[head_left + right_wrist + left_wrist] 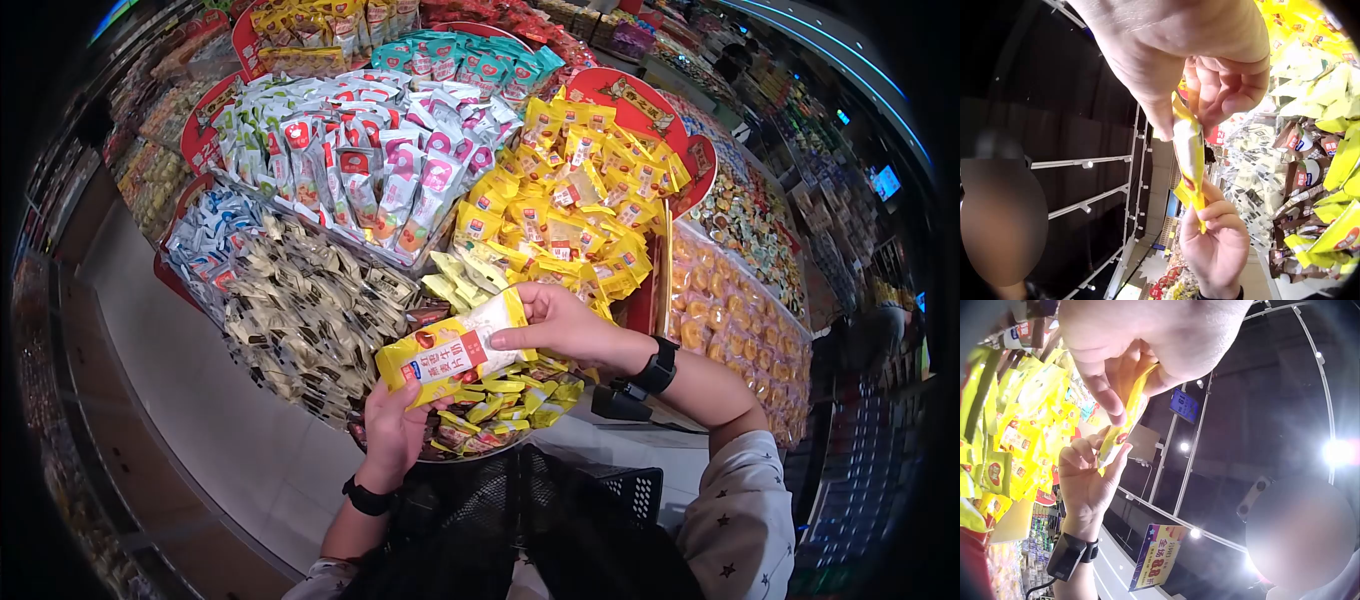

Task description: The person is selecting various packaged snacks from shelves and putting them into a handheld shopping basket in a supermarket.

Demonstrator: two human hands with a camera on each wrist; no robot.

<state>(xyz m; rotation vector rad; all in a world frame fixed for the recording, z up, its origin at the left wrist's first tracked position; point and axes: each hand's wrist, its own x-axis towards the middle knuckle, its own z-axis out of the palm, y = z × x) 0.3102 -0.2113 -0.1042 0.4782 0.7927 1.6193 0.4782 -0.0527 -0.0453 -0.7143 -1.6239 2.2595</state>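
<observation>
Both hands hold one yellow-and-white snack packet in front of the body, above a round bin of candy. My left hand pinches its lower left end between thumb and fingers. At the upper right end my right hand grips it, thumb lying on the printed front. Seen edge-on in the right wrist view, the packet is thin, with the right hand above and the left hand below. Beneath it lie small yellow-green wrapped candies.
Cream-wrapped sticks fill the left of the display, with white packets behind and yellow packets at the back right. A tray of round orange pastries stands right. A black basket is near the body.
</observation>
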